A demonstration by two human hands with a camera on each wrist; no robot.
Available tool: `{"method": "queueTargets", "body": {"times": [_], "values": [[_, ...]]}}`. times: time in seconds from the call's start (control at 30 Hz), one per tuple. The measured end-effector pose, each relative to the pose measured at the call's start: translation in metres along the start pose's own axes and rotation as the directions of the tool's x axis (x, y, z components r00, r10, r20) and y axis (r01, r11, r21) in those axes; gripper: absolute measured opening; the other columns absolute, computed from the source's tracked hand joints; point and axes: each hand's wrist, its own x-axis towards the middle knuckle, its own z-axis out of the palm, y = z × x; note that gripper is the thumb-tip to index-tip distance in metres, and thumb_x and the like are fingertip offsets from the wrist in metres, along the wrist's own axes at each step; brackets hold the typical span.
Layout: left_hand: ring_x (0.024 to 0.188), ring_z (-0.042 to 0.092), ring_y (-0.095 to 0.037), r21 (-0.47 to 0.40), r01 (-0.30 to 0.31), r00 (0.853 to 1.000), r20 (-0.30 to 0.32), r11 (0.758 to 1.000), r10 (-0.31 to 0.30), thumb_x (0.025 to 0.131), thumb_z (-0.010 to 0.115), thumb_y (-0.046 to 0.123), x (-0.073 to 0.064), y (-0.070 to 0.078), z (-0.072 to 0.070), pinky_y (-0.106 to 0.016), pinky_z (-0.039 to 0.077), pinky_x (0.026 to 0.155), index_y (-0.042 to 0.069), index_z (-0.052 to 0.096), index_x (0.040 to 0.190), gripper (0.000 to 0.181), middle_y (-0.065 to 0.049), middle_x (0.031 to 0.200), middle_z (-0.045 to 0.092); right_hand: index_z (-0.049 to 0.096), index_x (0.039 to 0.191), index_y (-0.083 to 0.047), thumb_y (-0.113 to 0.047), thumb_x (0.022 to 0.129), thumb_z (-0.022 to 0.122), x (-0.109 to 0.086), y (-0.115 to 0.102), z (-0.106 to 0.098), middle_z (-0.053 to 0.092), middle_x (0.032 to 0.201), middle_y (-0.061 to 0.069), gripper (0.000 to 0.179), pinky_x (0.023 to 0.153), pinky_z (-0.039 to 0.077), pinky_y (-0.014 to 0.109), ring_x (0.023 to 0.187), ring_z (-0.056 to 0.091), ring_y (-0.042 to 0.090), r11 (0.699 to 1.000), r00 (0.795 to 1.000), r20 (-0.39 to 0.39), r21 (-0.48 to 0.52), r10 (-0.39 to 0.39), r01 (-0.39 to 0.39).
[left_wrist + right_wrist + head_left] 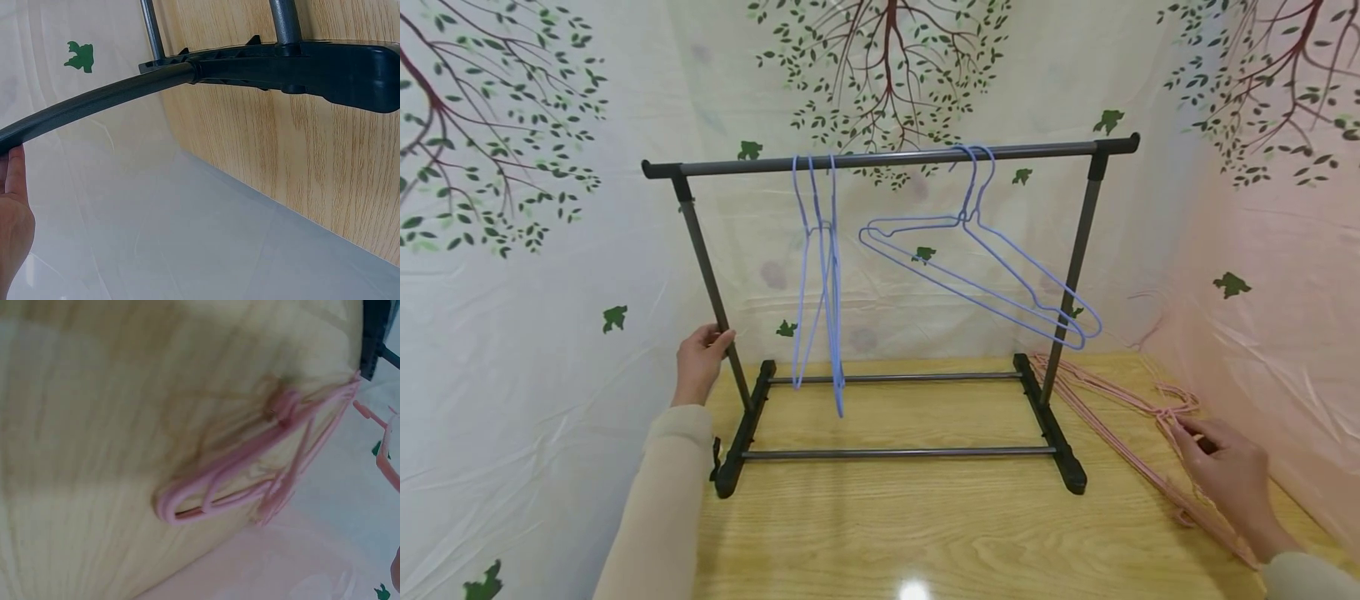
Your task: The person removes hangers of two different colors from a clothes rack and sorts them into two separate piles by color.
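Observation:
A black clothes rack (895, 160) stands on the table, and my left hand (698, 362) grips its left post partway up. In the left wrist view, fingers (17, 172) touch that post (100, 100) from below. At the right, my right hand (1228, 475) pinches a pink hanger near its hook, over a heap of pink hangers (1123, 446). The right wrist view shows the heap (231, 465) on the wood and a pink hook (384, 456) apart from it; only a sliver of hand is visible there. Blue hangers (833, 308) hang edge-on at the bar's left part.
Two more blue hangers (970, 287) hang turned broadside at the bar's right part. Two crossbars (898, 453) join the rack's black feet (1067, 462) on the wooden table (880, 525). Leaf-printed sheeting (730, 267) encloses the table's back and sides.

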Motion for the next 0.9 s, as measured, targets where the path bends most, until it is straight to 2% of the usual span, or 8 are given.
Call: {"method": "queueTargets", "body": {"times": [0.17,0.3,0.43,0.57,0.67,0.73,0.8,0.9], "values": [[0.116,0.058,-0.034,0.000,0.003,1.000,0.003,1.000,-0.003,0.103,0.055,0.031,-0.001,0.000,0.000,-0.042,0.048,0.102,0.000,0.055,0.137,0.047,-0.021,0.127,0.057,0.075,0.094,0.007,0.013,0.072,0.077,-0.011,0.009,0.004,0.059,0.082,-0.029,0.022,0.047,0.041,0.006,0.056,0.049,-0.016,0.997,0.997,0.040,-0.008,-0.072,0.073],[0.117,0.058,-0.034,-0.008,0.008,1.000,0.001,1.000,-0.008,0.103,0.055,0.031,-0.002,0.001,0.000,-0.042,0.047,0.103,0.000,0.055,0.138,0.046,-0.021,0.127,0.057,0.074,0.094,0.010,0.011,0.073,0.076,-0.016,0.017,0.005,0.057,0.081,-0.032,0.021,0.046,0.040,0.007,0.057,0.048,-0.018,0.999,0.998,0.059,-0.030,-0.023,0.025],[0.119,0.057,-0.033,-0.009,0.012,1.000,0.005,1.000,-0.012,0.103,0.055,0.032,-0.003,0.000,0.000,-0.041,0.047,0.103,0.001,0.053,0.139,0.048,-0.021,0.128,0.056,0.074,0.096,0.010,0.005,0.080,0.076,-0.017,0.026,0.002,0.067,0.076,-0.013,0.017,0.046,0.040,0.009,0.057,0.049,-0.016,0.996,0.993,0.108,-0.080,0.037,-0.028],[0.119,0.057,-0.034,-0.018,0.008,1.000,0.007,1.000,-0.008,0.103,0.055,0.032,-0.003,0.000,-0.001,-0.041,0.047,0.103,0.001,0.053,0.139,0.048,-0.021,0.128,0.056,0.072,0.104,0.010,-0.006,0.090,0.070,-0.015,0.031,-0.005,0.069,0.080,0.007,0.021,0.046,0.041,0.013,0.058,0.049,-0.011,0.981,0.968,0.195,-0.147,0.155,-0.128],[0.118,0.057,-0.034,-0.020,0.005,1.000,0.008,1.000,-0.005,0.103,0.055,0.031,-0.003,-0.001,0.000,-0.042,0.048,0.102,0.000,0.054,0.138,0.047,-0.022,0.128,0.056,0.069,0.109,0.011,-0.012,0.095,0.066,-0.013,0.036,-0.009,0.069,0.086,0.014,0.026,0.046,0.041,0.018,0.057,0.049,-0.007,0.962,0.941,0.247,-0.201,0.232,-0.185],[0.118,0.057,-0.034,-0.020,0.001,1.000,0.010,1.000,-0.001,0.103,0.055,0.031,-0.002,-0.001,0.000,-0.042,0.048,0.102,0.000,0.054,0.138,0.047,-0.022,0.128,0.056,0.068,0.111,0.011,-0.014,0.096,0.065,-0.010,0.041,-0.011,0.069,0.091,0.019,0.029,0.047,0.041,0.022,0.057,0.051,-0.004,0.952,0.928,0.271,-0.235,0.257,-0.195],[0.118,0.057,-0.034,-0.023,0.000,1.000,0.007,1.000,0.000,0.103,0.055,0.030,-0.002,-0.001,0.000,-0.041,0.048,0.102,0.000,0.054,0.138,0.046,-0.022,0.128,0.056,0.066,0.113,0.012,-0.015,0.097,0.063,-0.008,0.046,-0.013,0.068,0.097,0.025,0.031,0.052,0.042,0.027,0.060,0.056,0.004,0.941,0.916,0.290,-0.276,0.278,-0.198],[0.119,0.057,-0.034,-0.025,0.001,1.000,0.006,1.000,-0.001,0.103,0.055,0.031,-0.002,-0.001,0.001,-0.042,0.047,0.102,0.000,0.054,0.138,0.047,-0.022,0.129,0.056,0.063,0.115,0.013,-0.013,0.097,0.063,-0.003,0.054,-0.015,0.066,0.101,0.030,0.032,0.058,0.045,0.038,0.070,0.064,0.024,0.925,0.904,0.306,-0.326,0.299,-0.195]]}}
